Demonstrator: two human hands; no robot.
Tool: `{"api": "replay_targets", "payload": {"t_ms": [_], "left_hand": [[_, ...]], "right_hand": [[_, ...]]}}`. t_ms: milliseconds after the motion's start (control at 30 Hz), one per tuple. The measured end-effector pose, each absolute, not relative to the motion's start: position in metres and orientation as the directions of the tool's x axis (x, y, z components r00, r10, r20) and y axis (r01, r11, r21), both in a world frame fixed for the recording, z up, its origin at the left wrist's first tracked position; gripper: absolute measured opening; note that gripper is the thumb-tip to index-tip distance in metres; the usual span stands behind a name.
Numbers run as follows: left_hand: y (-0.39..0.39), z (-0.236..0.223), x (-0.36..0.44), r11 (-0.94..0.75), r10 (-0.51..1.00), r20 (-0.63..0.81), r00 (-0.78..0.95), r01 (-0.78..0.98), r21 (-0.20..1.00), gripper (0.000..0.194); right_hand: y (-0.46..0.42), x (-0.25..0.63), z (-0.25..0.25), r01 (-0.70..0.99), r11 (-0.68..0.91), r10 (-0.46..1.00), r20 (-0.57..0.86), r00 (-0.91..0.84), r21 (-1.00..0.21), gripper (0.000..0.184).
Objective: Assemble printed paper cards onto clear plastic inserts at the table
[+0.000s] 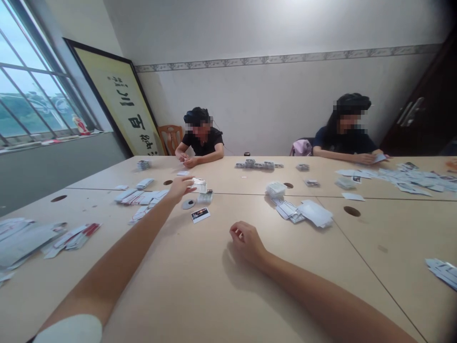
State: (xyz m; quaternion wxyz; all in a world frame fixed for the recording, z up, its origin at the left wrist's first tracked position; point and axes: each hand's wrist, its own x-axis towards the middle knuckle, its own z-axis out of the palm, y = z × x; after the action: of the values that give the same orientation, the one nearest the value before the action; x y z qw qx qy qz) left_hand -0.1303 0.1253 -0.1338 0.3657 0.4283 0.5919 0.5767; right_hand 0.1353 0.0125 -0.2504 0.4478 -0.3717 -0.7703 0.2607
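Observation:
My left hand (181, 188) reaches out over the table, thumb and fingers closed on the near edge of a clear plastic sleeve (200, 185). Just beyond and below it lies a small stack of clear-wrapped cards (205, 196). Close to my left wrist is a round whitish disc with a dark spot (188, 204). A photo card (200, 215) with a dark picture and white border lies flat nearby. My right hand (248, 244) rests near the middle of the table, its fingers loosely curled with nothing visible in them.
White paper packets (143, 197) lie left of my forearm, with larger bags (28, 240) farther left. Right of centre are a clear stack (275, 189) and white envelopes (316, 213). Two people (202, 138) (344, 133) sit across the table, handling small items.

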Motion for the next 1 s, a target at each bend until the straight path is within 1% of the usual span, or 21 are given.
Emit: {"api": "replay_targets", "payload": {"t_ms": [167,300,400,533,600,700,800,867,933,1000], "left_hand": [[0.151,-0.155,-0.123,0.052,0.942,0.041,-0.333,0.266,0.963,0.027],[0.157,-0.168,-0.122,0.100,0.936,0.071,-0.344,0.454,0.885,0.028],[0.158,-0.169,-0.124,0.114,0.936,0.130,-0.327,0.632,0.766,0.027],[0.156,-0.160,-0.124,0.087,0.922,0.269,-0.278,0.826,0.557,0.028],[0.154,-0.154,-0.117,0.032,0.915,0.341,-0.213,0.884,0.466,0.033],[0.153,-0.149,-0.095,-0.149,0.920,0.391,0.002,0.927,0.345,0.039],[0.154,-0.147,-0.054,-0.354,0.895,0.364,0.258,0.907,0.230,0.044],[0.158,-0.148,-0.019,-0.471,0.854,0.337,0.397,0.865,0.174,0.049],[0.164,-0.149,0.018,-0.556,0.811,0.307,0.498,0.820,0.139,0.053],[0.171,-0.152,0.055,-0.600,0.786,0.274,0.554,0.791,0.122,0.054]], "right_hand": [[0.014,0.136,-0.248,0.326,0.568,0.819,0.479,-0.316,-0.756,0.015],[0.014,0.137,-0.246,0.326,0.555,0.826,0.459,-0.328,-0.765,0.014],[0.014,0.138,-0.244,0.325,0.543,0.833,0.446,-0.327,-0.774,0.014],[0.015,0.139,-0.244,0.302,0.546,0.829,0.451,-0.330,-0.782,0.016],[0.015,0.139,-0.244,0.282,0.547,0.827,0.458,-0.325,-0.788,0.017],[0.015,0.140,-0.244,0.250,0.522,0.843,0.448,-0.297,-0.816,0.016],[0.016,0.140,-0.242,0.240,0.499,0.856,0.430,-0.289,-0.833,0.019],[0.017,0.140,-0.241,0.267,0.505,0.854,0.431,-0.292,-0.821,0.018],[0.018,0.140,-0.240,0.305,0.518,0.849,0.437,-0.297,-0.799,0.015],[0.019,0.139,-0.241,0.328,0.529,0.843,0.440,-0.311,-0.783,0.011]]}}
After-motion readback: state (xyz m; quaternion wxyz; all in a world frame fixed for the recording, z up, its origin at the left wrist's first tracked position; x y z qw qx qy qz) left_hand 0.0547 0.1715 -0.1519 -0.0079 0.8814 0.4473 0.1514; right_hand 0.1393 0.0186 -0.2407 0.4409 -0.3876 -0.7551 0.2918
